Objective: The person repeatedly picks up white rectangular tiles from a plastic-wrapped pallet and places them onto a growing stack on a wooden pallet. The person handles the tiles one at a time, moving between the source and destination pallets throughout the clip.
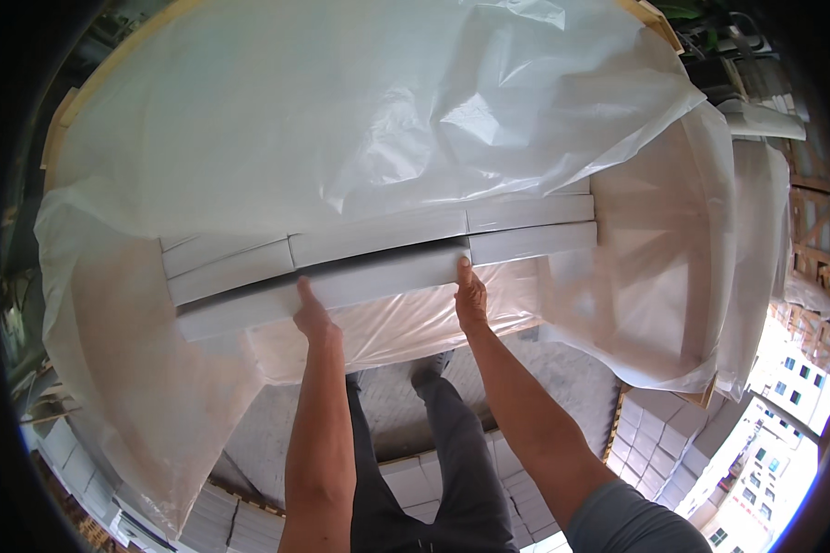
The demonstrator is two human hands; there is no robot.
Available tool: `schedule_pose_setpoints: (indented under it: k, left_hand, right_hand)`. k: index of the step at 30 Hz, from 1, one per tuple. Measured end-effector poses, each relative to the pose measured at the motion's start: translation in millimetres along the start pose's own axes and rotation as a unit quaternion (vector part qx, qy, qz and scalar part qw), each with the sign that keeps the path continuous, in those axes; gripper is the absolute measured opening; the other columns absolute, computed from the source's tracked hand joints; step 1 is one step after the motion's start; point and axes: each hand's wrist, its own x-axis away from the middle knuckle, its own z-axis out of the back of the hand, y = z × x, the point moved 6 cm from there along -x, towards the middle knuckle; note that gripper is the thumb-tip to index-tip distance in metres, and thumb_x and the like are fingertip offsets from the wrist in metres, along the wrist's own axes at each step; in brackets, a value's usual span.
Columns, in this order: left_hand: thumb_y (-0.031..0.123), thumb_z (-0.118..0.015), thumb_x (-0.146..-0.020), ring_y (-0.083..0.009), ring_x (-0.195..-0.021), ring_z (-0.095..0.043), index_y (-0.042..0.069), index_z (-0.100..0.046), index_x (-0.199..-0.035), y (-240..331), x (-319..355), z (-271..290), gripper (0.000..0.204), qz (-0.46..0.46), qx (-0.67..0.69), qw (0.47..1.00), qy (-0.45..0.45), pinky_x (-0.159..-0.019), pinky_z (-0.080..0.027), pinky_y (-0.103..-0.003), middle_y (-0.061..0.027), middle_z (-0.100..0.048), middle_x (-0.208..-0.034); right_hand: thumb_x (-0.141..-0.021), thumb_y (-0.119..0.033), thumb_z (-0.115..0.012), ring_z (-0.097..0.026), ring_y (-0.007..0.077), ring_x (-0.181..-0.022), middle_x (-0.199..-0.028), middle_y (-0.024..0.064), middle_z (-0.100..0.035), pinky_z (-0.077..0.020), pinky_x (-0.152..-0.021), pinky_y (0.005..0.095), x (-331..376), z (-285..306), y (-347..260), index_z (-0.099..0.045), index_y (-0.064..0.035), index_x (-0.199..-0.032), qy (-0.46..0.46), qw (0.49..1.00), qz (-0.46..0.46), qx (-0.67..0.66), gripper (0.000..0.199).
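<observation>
A long white box (387,274) lies crosswise in front of me, a dark gap between it and the white boxes (378,237) behind. My left hand (314,309) is closed on its near side, left of the middle, with the thumb up against the front face. Farther right, my right hand (470,297) grips the same box near its right end, thumb also raised. The fingers under the box are mostly hidden. Beside that end sits another white box (535,242), in line with the row.
Translucent plastic sheeting (249,120) covers the stack's far part and hangs down both sides. Wooden edging (659,23) shows at the far right corner. Below are the concrete floor (563,369) and my legs. More stacked white boxes (659,433) stand at the lower right.
</observation>
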Motion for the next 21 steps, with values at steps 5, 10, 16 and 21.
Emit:
schedule_pose_setpoints:
  k: [5, 10, 16, 21]
  left_hand:
    - [0.046, -0.067, -0.070, -0.0188, -0.081, -0.055, -0.011, -0.056, -0.099, 6, -1, 6, 0.064, 0.004, 0.030, 1.000, -0.004, -0.074, -0.043, -0.031, -0.0084, -0.060, -0.094]
    - [0.042, -0.064, -0.073, -0.0195, -0.081, -0.054, -0.009, -0.056, -0.099, 8, 10, 5, 0.058, 0.017, -0.031, 0.999, 0.021, -0.073, -0.042, -0.032, -0.0087, -0.059, -0.092]
    - [0.031, -0.056, -0.078, -0.0198, -0.082, -0.053, -0.006, -0.057, -0.097, -11, -33, 30, 0.041, -0.211, -0.245, 0.946, -0.036, -0.071, -0.041, -0.032, -0.0122, -0.058, -0.089]
    - [0.029, -0.056, -0.079, -0.0237, -0.090, -0.055, -0.003, -0.055, -0.104, -50, -27, 43, 0.040, 0.024, -0.164, 0.975, -0.146, -0.076, -0.043, -0.036, -0.0122, -0.057, -0.099]
  right_hand:
    - [-0.072, -0.052, -0.061, -0.049, 0.0197, -0.074, -0.085, 0.0084, -0.056, -0.0401, -0.067, 0.0342, 12, 2, -49, -0.058, 0.0009, -0.098, -0.026, 0.996, -0.070, -0.038, 0.060]
    - [-0.064, -0.040, -0.067, -0.050, 0.0209, -0.084, -0.098, 0.0079, -0.054, -0.0407, -0.071, 0.0383, 10, -6, -55, -0.056, -0.0023, -0.104, 0.043, 0.976, -0.193, -0.093, 0.056]
    - [-0.065, -0.027, -0.061, -0.050, 0.0190, -0.072, -0.077, 0.0090, -0.056, -0.0402, -0.065, 0.0322, 10, -1, -42, -0.061, 0.0014, -0.085, 0.029, 0.994, -0.106, 0.029, 0.035]
    - [-0.069, -0.027, -0.060, -0.054, 0.0209, -0.076, -0.086, 0.0118, -0.058, -0.0436, -0.064, 0.0342, 11, 11, 11, -0.059, 0.0025, -0.095, -0.072, 0.978, -0.195, -0.007, 0.040]
